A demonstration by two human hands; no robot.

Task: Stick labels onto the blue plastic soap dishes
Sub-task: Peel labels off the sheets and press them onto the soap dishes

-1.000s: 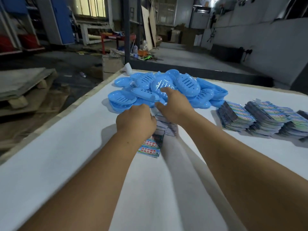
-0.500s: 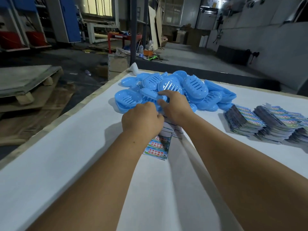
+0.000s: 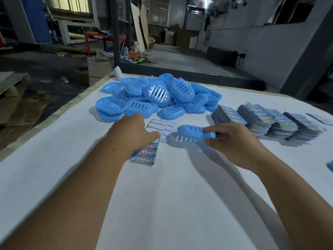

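Note:
A heap of blue slotted soap dishes (image 3: 158,95) lies at the far middle of the white table (image 3: 162,204). My right hand (image 3: 232,141) grips one blue soap dish (image 3: 192,131) by its near end and holds it a little above the table, to the right of the label sheet. My left hand (image 3: 131,135) rests on a strip of printed labels (image 3: 144,156), its fingers curled over the sheet. What its fingertips hold is hidden. Peeled white backing (image 3: 162,126) shows just beyond the left hand.
Several stacks of printed label sheets (image 3: 266,121) line the table's right side. A blue object (image 3: 330,166) pokes in at the right edge. The table's left edge (image 3: 59,112) drops to a dark workshop floor with pallets and cardboard.
My right hand has pulled one dish out of the heap, toward me and to the right. My left hand stayed on the label sheet. The camera has come closer.

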